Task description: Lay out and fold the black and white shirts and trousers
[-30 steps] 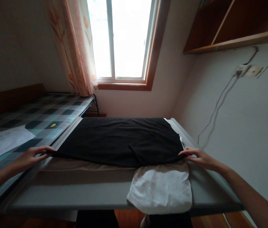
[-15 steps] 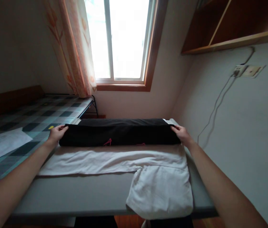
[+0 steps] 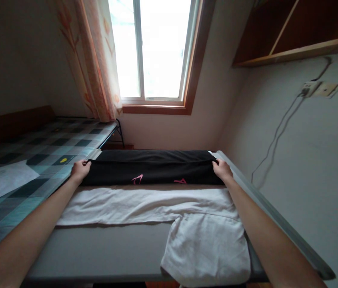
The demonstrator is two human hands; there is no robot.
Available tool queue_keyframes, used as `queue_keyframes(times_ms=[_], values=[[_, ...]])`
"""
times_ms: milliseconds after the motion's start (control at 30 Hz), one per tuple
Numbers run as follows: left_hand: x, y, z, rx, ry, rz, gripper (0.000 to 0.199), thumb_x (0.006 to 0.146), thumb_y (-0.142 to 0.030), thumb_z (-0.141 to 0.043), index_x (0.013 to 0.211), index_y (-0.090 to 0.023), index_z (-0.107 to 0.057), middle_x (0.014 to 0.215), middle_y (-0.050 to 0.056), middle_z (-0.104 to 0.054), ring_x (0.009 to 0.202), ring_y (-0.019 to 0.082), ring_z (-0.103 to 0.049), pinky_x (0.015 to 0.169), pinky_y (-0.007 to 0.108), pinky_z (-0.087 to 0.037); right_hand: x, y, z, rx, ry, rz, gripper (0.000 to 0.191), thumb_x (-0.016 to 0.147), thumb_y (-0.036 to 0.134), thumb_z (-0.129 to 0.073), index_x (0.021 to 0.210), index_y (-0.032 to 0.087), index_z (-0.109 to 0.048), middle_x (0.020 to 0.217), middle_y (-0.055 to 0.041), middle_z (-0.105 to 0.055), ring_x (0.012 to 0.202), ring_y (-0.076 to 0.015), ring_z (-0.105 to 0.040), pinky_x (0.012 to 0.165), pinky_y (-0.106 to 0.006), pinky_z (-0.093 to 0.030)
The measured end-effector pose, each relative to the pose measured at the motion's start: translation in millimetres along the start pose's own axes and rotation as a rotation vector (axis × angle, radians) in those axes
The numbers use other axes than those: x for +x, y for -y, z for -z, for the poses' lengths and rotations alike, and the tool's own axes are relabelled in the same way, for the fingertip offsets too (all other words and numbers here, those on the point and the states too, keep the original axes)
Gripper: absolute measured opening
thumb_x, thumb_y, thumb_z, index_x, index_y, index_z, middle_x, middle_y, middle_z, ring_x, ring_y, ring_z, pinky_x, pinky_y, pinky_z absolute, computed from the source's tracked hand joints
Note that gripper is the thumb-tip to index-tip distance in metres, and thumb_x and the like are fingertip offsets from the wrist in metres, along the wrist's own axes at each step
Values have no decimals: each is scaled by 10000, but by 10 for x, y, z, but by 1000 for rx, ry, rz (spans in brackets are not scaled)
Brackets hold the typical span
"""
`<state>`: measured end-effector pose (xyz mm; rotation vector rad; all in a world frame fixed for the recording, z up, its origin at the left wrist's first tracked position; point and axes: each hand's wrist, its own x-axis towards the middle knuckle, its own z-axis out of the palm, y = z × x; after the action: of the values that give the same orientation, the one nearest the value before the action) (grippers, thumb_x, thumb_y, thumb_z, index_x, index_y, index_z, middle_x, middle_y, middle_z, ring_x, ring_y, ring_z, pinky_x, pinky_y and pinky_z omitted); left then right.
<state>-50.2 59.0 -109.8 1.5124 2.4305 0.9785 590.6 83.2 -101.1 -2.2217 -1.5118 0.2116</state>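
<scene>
A black cloth with pink marks stretches across the far part of a grey table. My left hand pinches its left upper corner, and my right hand pinches the right one. The edge between them is pulled fairly straight. On the near side, a white garment lies partly under the black cloth; its sleeve-like part spreads toward the table's front edge at the right.
To the left is a bed with a checked cover and a paper sheet. A window and curtain are ahead. On the right wall hang a shelf and a socket with a cable.
Both hands have moved slightly inward with the cloth's corners. The black cloth's front face hangs flatter, and more of its pink marks shows. The view has shifted slightly.
</scene>
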Motion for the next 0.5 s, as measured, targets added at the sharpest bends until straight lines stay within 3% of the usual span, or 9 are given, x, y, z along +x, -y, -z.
queue_keyframes(times_ms=[233,500], values=[[-233,-263,-72,271,-7,137,415,847,-387,-480,1157,-164,-643,1097,195,-691,993,368,-652,758,420,-511,-133,127,-161,-161,1,-67,441,926,374,-406,1274,178,-593,1205,-172,-657,1112,-308,-615,922,-447,-446],[-414,-336,-198,358,-108,106,453,871,-442,-443,1232,-202,-576,1000,173,-702,904,365,-666,695,417,-497,-321,116,-212,-233,-288,25,355,918,347,-494,1211,187,-613,1182,-151,-633,1067,-306,-568,880,-428,-384]])
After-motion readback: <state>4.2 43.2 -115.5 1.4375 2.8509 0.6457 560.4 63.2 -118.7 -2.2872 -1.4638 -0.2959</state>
